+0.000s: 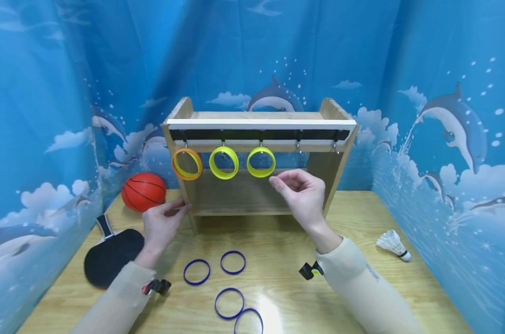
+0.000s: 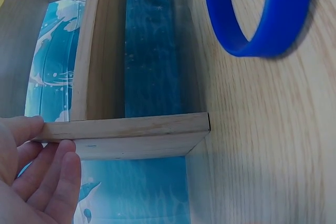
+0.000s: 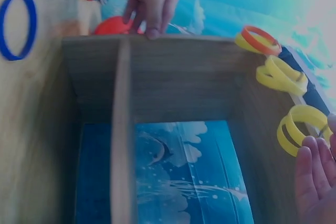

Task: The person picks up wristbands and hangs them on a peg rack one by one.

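Note:
My left hand (image 1: 164, 225) pinches the front edge of the side panel of a wooden shelf (image 1: 244, 192), thumb on one face and fingers on the other. My right hand (image 1: 300, 192) is raised in front of the shelf, fingers loosely bent and nothing visible between them. Its fingertips are right beside the yellow wristbands (image 3: 296, 129) on the third hook. More yellow wristbands (image 1: 224, 176) hang from the second hook. On the first hook, an orange wristband (image 1: 200, 164) hangs with a yellow one. The two hooks on the right (image 1: 335, 147) carry no bands.
Several blue wristbands (image 1: 196, 282) lie on the wooden table (image 1: 285, 297) in front of the shelf. A red toy basketball (image 1: 143, 191) and a black table tennis paddle (image 1: 112, 257) are at left; a shuttlecock (image 1: 392, 243) lies at right. A blue dolphin-print curtain (image 1: 235, 55) surrounds the table.

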Demonstrator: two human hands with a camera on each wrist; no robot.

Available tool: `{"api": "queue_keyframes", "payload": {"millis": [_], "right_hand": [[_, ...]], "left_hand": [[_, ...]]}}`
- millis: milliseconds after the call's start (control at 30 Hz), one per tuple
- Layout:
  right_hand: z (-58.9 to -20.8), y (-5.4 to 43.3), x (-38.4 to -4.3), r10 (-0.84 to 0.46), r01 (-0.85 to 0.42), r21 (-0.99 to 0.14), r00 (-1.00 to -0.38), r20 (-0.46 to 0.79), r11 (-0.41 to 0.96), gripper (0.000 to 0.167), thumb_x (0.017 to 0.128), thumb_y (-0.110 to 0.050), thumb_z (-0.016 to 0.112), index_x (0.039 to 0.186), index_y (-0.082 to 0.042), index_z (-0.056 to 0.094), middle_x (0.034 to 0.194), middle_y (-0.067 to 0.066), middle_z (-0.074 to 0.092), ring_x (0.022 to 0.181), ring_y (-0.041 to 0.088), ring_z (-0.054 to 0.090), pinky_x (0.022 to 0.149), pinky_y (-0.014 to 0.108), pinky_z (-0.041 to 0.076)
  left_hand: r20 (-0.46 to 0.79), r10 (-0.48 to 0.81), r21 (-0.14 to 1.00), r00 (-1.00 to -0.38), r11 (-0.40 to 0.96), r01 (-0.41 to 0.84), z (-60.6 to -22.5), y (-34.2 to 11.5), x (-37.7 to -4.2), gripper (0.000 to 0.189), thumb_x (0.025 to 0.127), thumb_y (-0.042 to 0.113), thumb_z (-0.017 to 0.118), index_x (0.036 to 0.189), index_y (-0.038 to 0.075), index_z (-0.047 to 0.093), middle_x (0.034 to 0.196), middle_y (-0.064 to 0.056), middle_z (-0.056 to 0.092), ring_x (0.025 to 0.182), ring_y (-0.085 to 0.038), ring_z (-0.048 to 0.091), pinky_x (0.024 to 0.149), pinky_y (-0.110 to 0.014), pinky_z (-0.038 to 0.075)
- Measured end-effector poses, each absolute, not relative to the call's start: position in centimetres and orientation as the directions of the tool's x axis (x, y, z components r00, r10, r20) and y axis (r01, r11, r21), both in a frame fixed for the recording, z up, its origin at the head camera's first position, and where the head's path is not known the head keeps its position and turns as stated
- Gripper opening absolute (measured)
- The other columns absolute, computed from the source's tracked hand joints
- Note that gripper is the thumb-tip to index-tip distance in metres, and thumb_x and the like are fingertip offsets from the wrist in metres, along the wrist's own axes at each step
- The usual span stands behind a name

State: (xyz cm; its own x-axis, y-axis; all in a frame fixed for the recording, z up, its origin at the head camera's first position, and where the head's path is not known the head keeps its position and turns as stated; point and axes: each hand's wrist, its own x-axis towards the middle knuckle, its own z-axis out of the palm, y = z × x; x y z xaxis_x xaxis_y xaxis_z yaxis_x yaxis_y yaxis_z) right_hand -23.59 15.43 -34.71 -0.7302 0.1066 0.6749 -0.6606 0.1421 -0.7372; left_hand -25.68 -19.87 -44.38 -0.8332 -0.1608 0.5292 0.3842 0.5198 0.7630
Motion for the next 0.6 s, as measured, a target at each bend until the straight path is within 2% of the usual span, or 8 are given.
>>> {"api": "queue_keyframes", "payload": {"millis": [67, 267, 433, 600], "right_hand": [[-35.2, 15.4, -23.0, 0.058, -0.658, -0.74, -0.74, 0.67, 0.14, 0.008, 0.091, 0.009, 0.086, 0.095, 0.009, 0.08, 0.087, -0.018, 0.084, 0.071, -0.004, 0.073, 0.062, 0.013, 0.057], [-37.8, 15.2, -21.0, -0.193, -0.633, -0.758, -0.772, 0.605, 0.158, 0.013, 0.091, 0.006, 0.087, 0.102, 0.002, 0.082, 0.095, 0.018, 0.086, 0.075, 0.003, 0.078, 0.068, 0.024, 0.066], [-40.5, 15.2, -19.4, -0.457, -0.582, -0.77, -0.778, 0.431, 0.263, 0.021, 0.092, -0.007, 0.091, 0.112, -0.005, 0.083, 0.101, 0.014, 0.087, 0.085, 0.006, 0.08, 0.073, 0.03, 0.07], [-43.1, 15.2, -17.9, -0.664, -0.537, -0.773, -0.718, 0.21, 0.337, 0.025, 0.093, -0.012, 0.091, 0.115, -0.003, 0.083, 0.105, 0.016, 0.087, 0.09, 0.002, 0.08, 0.075, 0.027, 0.069]], "left_hand": [[0.528, -0.161, 0.763, -0.834, 0.523, 0.381, -44.4, -19.9, -25.7, 0.02, 0.097, 0.01, 0.089, 0.116, 0.005, 0.088, 0.107, -0.022, 0.087, 0.077, 0.03, 0.063, 0.069, -0.002, 0.053], [0.533, -0.159, 0.748, -0.831, 0.548, 0.375, -44.4, -20.0, -25.7, 0.02, 0.097, 0.011, 0.089, 0.117, 0.006, 0.089, 0.108, -0.02, 0.087, 0.078, 0.025, 0.064, 0.067, -0.004, 0.054], [0.542, -0.159, 0.743, -0.825, 0.55, 0.382, -44.4, -20.0, -25.8, 0.02, 0.097, 0.011, 0.09, 0.116, 0.006, 0.089, 0.108, -0.02, 0.087, 0.077, 0.024, 0.066, 0.067, -0.004, 0.054], [0.542, -0.159, 0.752, -0.825, 0.529, 0.393, -44.4, -19.9, -25.7, 0.021, 0.096, 0.011, 0.09, 0.116, 0.005, 0.089, 0.109, -0.021, 0.087, 0.078, 0.029, 0.063, 0.068, -0.002, 0.053]]}}
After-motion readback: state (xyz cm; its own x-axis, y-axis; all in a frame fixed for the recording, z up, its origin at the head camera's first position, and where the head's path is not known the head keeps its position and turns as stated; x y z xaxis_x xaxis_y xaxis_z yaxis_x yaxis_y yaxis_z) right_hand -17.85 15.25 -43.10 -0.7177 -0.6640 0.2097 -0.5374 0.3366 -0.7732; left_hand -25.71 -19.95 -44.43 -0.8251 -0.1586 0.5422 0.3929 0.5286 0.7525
